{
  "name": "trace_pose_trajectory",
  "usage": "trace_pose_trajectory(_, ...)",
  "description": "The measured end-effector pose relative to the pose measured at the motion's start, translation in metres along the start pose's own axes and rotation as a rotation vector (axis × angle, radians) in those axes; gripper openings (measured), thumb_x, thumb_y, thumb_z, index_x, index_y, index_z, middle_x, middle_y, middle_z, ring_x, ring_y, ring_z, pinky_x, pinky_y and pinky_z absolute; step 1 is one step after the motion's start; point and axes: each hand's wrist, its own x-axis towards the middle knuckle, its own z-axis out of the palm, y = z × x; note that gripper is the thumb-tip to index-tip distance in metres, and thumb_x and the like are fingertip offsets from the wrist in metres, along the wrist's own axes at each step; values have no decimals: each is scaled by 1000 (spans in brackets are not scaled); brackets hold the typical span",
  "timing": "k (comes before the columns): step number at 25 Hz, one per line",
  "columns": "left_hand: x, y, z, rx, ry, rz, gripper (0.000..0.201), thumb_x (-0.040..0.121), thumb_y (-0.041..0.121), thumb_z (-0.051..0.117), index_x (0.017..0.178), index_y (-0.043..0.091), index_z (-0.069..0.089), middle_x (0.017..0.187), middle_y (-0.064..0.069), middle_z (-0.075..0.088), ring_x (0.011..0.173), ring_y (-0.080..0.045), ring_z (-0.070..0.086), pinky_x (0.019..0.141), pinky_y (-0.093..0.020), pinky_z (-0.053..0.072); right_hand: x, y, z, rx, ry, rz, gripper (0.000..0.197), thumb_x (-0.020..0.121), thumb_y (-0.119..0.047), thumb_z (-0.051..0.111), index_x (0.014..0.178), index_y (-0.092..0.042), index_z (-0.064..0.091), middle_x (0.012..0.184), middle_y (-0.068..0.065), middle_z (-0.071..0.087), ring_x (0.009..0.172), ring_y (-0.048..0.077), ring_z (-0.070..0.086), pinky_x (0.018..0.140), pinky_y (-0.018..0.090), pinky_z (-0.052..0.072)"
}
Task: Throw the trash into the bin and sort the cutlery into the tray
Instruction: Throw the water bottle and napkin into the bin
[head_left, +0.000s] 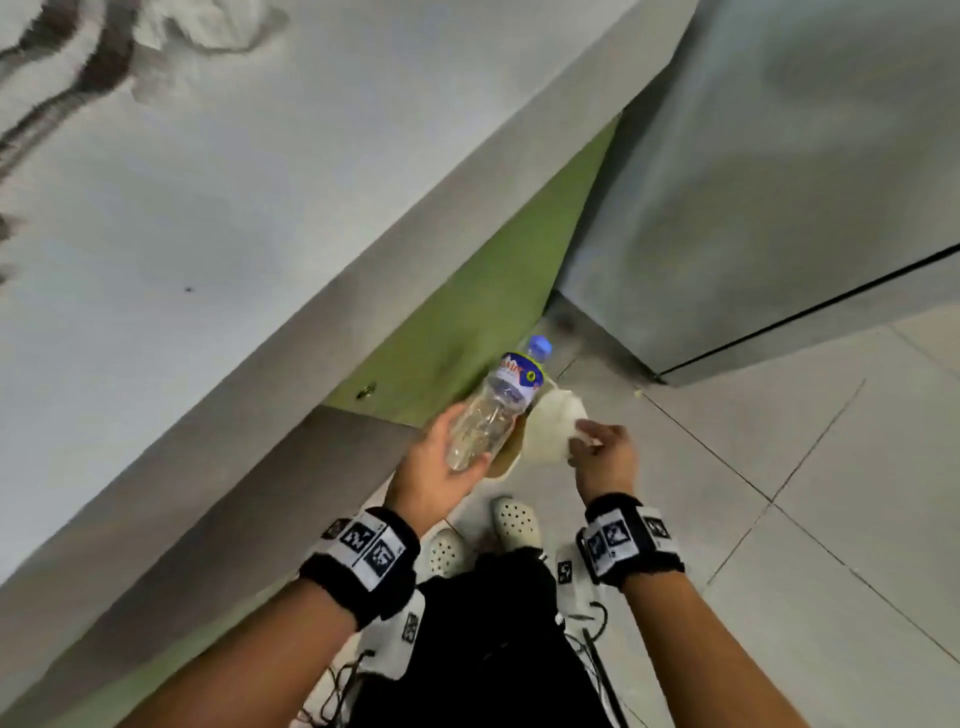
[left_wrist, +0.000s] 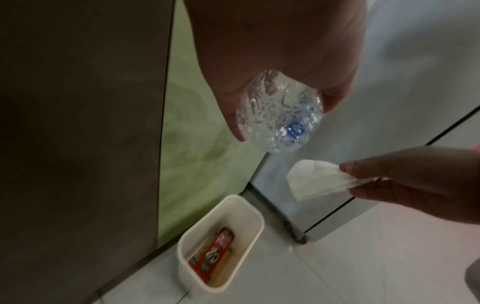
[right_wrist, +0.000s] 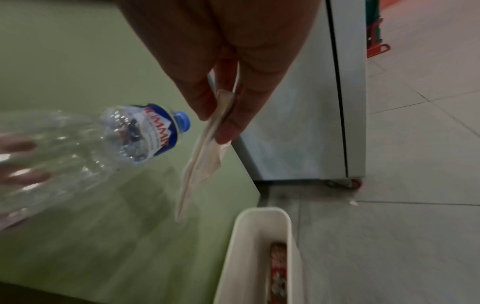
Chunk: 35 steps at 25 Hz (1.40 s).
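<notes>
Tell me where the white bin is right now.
The white bin stands on the tiled floor against the green cabinet front, below the plastic bottle and the napkin, in the lower middle of the left wrist view.

The bottle (head_left: 493, 410) is clear, thin plastic, crinkled and glossy, with a smooth blue plastic cap (right_wrist: 182, 121) and a glossy printed label (right_wrist: 159, 131). The napkin (left_wrist: 315, 181) looks like soft, matt white paper, folded. The bin (left_wrist: 249, 207) is smooth, matt off-white plastic; inside it lies a glossy red wrapper (left_wrist: 215, 253). The floor (head_left: 831, 519) is pale tile with a dull sheen. The cabinet (head_left: 779, 182) looks like brushed grey metal.
</notes>
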Motion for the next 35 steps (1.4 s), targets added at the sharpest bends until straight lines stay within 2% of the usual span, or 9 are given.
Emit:
trace_pose_trajectory(4,83,-65,54,171,12,-53,68,76,23,71,137,8,45,131,-15,58,117,-29,59,95,-26,44,65,65,71,-88,-75,91,23,79,0,60,100,-2,69,99,15,50,86,42,64,84,51,53)
trace_pose_trajectory(8,142,-115,95,327,-25,-92,71,76,19,71,139,8,41,135,-17,52,122,-31,53,99,-33,43,121,98,109,-72,-106,154,31,81,2,60,112,4,63,112,20,50,96,34,60,94,34,46)
trace_pose_trajectory(11,179,-136,120,460,-63,-112,79,74,26,72,142,14,35,137,-18,49,124,-35,51,100,-38,44,153,116,123,-137,-173,186,43,85,-9,60,128,-7,53,126,20,50,111,35,57,96,31,43)
trace_pose_trajectory(14,201,-136,131,642,-175,-204,97,69,50,72,148,26,22,157,-13,20,141,-37,27,113,-53,29,163,129,117,-275,-257,302,51,88,-19,55,138,-17,42,136,18,45,116,33,56,97,30,42)
trace_pose_trajectory(16,202,-123,128,671,-229,-234,84,75,48,67,146,27,28,158,-11,15,143,-36,23,114,-56,24,160,127,104,-320,-256,292,43,88,-16,52,131,-13,49,137,17,50,118,31,55,96,29,43)
trace_pose_trajectory(19,178,-83,113,531,-205,-169,55,80,28,64,133,19,51,147,-11,40,135,-29,41,113,-42,32,134,97,73,-359,-264,240,36,88,-14,51,123,-9,56,131,16,57,119,30,54,99,30,43)
trace_pose_trajectory(23,121,1,79,448,-200,-94,39,85,19,60,124,13,60,135,-11,56,123,-27,53,103,-28,40,80,24,23,-395,-257,94,33,89,-12,49,119,-6,59,126,17,62,117,32,56,99,32,43)
trace_pose_trajectory(30,8,133,8,411,-256,-105,36,85,23,57,121,16,60,125,-8,64,113,-27,60,98,-29,47,-13,-102,-61,-454,-377,-234,32,91,-3,44,118,-4,60,123,20,63,113,31,59,91,25,39)
trace_pose_trajectory(35,-64,210,-65,326,-137,32,45,86,33,60,129,20,54,115,1,67,99,-15,61,75,-19,39,-54,-172,-91,-506,-467,-447,28,87,-3,52,113,-6,63,118,17,66,104,30,63,93,33,48)
